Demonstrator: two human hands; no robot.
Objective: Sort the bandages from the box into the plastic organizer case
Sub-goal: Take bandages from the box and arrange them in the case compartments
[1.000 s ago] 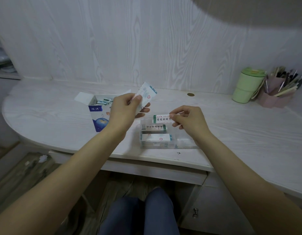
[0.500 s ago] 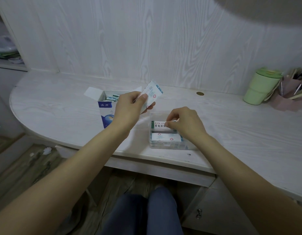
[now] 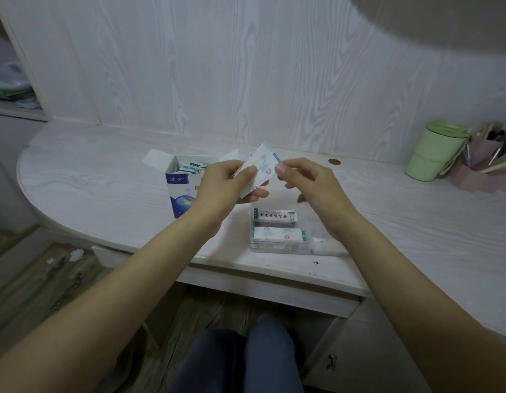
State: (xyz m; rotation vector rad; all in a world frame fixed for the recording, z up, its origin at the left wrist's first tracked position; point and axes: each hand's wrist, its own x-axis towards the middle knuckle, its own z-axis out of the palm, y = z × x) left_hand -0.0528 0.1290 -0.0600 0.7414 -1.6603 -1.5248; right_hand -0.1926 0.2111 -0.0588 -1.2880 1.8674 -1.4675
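Observation:
My left hand (image 3: 226, 185) holds a small stack of white wrapped bandages (image 3: 260, 168) up above the desk. My right hand (image 3: 311, 182) pinches the stack's upper right edge with thumb and forefinger. Behind my left hand stands the open blue-and-white bandage box (image 3: 179, 188), with several more bandages showing inside. The clear plastic organizer case (image 3: 277, 245) sits near the desk's front edge under my right wrist. A green-printed bandage (image 3: 274, 215) lies in its far compartment and a white one with teal ends (image 3: 278, 233) in the near one.
A green lidded cup (image 3: 434, 151) and a pink holder of pens (image 3: 478, 168) stand at the desk's far right. A brown round cap (image 3: 334, 161) sits by the wall. The white desk (image 3: 104, 182) has a curved front edge; my knees are below it.
My right hand left the green-printed bandage in the case's far compartment and rose to the stack in my left hand. The view also shifted left and down.

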